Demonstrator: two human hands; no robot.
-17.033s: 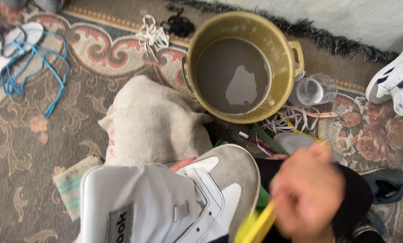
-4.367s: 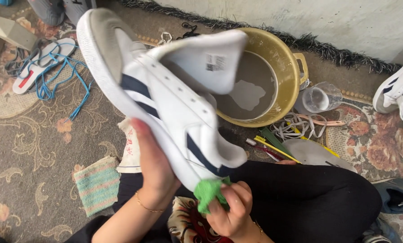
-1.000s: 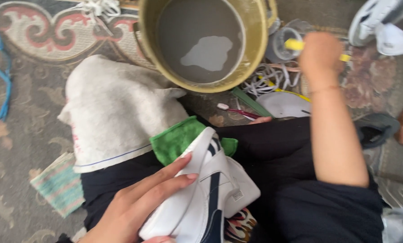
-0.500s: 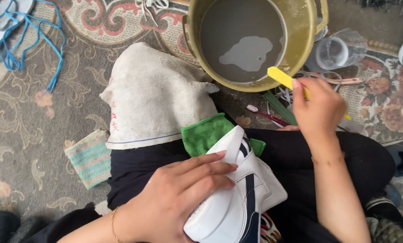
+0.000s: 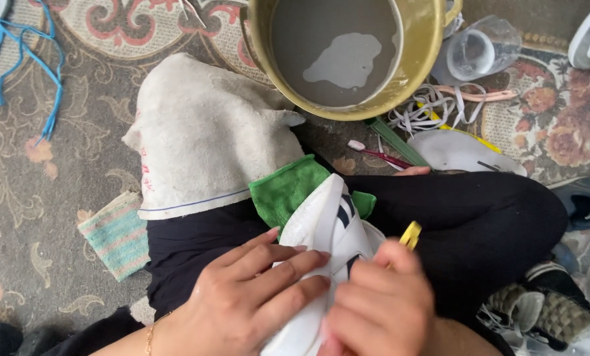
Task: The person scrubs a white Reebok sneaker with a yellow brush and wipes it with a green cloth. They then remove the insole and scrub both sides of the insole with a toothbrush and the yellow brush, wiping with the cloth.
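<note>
On the patterned floor carpet (image 5: 57,198) the person sits cross-legged in black trousers (image 5: 479,217), and the largest thing ahead of the knees is the round brass-coloured metal basin (image 5: 413,66) of murky grey water, standing just beyond the lap. Against its near side, draped over the left knee, lies a big off-white cloth sack (image 5: 202,138). Smaller still is the white leather sneaker with dark navy stripes (image 5: 328,231), which rests on the lap, toe pointing toward the basin, lying partly on a green microfibre cloth (image 5: 285,191). The left hand (image 5: 249,303) is spread over the sneaker's side, fingers closed around it and pressing it down. The right hand (image 5: 380,310) is wrapped around a yellow plastic brush (image 5: 410,234), of which only the tip shows above the fingers, and it sits right against the shoe's tongue area. Half a second ago that right hand was out by the basin's rim with the brush held over the water; it has now come back to the lap, so both hands are together on the shoe, which suggests the brush was wetted and scrubbing is resuming. Off to the right lie a clear plastic cup (image 5: 476,53), a tangle of white laces (image 5: 426,112), a pale shoe insole (image 5: 463,151) and a thin pink toothbrush (image 5: 377,153); a striped folded cloth (image 5: 117,234) sits by the left thigh.
</note>
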